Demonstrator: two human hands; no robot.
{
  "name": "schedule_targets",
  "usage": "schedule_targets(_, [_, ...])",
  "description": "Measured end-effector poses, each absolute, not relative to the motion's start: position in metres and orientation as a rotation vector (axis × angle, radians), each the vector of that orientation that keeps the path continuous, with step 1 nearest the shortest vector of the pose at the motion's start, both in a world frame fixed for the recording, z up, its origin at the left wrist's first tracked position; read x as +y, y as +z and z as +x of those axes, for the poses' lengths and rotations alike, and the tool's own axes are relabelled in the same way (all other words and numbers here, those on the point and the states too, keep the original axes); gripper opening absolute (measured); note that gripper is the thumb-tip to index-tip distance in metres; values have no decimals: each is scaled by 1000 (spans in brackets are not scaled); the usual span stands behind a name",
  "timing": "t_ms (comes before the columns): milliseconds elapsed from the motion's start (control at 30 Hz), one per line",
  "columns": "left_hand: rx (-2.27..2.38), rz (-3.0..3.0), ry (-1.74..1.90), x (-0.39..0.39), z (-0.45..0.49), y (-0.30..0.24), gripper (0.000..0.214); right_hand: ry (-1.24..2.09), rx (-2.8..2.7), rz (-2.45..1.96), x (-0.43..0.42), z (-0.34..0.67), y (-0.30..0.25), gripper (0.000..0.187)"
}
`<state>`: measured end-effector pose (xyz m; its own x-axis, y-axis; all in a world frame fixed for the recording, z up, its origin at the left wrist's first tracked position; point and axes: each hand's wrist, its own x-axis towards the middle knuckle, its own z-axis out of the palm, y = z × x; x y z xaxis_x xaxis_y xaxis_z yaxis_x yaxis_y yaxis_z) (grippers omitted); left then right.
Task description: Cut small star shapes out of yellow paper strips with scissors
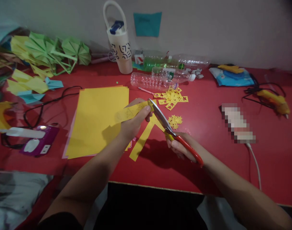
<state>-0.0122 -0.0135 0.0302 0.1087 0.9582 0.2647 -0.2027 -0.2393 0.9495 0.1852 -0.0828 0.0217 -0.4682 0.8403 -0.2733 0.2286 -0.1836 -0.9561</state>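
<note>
Pinched in my left hand (134, 123) is a yellow paper strip (129, 113) with faint star outlines drawn on it. My right hand (181, 147) grips red-handled scissors (188, 148), whose blades reach up to the strip's right end, close to my left fingertips. More plain yellow strips (142, 143) lie beneath my hands. A small heap of cut yellow stars (175, 121) sits just beyond the scissors. Farther back is a pile of yellow strips with star-shaped holes (171, 97). A stack of yellow sheets (100, 118) lies left of my left hand.
Clear plastic bottles (153, 80) and a white tumbler (120, 48) stand or lie along the wall. Folded paper pieces (47, 51) and a purple power strip (40, 140) are at left. At right are a blurred phone-like object (238, 123), a yellow glue gun (272, 100) and a blue packet (232, 76).
</note>
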Motion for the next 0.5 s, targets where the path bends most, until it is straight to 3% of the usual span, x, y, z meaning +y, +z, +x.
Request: schedule_targets(500, [835,1320,1379,-13,-10,29,19,1719,-1560,-1287,-83,184,25,60])
